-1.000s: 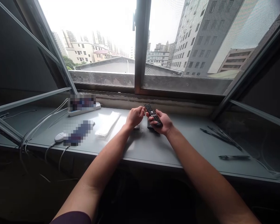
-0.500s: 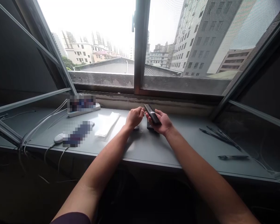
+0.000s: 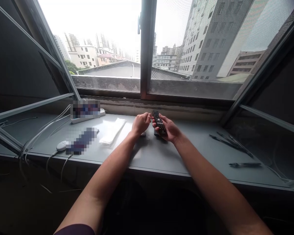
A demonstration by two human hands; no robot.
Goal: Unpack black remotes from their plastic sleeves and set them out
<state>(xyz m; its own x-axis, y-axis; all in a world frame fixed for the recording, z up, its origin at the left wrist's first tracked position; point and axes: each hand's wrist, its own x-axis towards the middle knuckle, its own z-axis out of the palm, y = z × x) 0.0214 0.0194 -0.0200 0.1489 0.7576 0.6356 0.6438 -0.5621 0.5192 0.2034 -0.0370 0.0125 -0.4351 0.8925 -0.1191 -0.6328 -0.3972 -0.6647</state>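
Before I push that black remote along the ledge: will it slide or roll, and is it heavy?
The black remote control will probably slide rather than roll, as its body looks flat and slim. It looks rigid and likely light, since the right hand holds it loosely. The smooth grey ledge may let it skid if pushed hard.

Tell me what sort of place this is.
Probably an upper-floor office: an open window looks over rooftops and high-rises, and a grey desk holds a mouse and a power strip.
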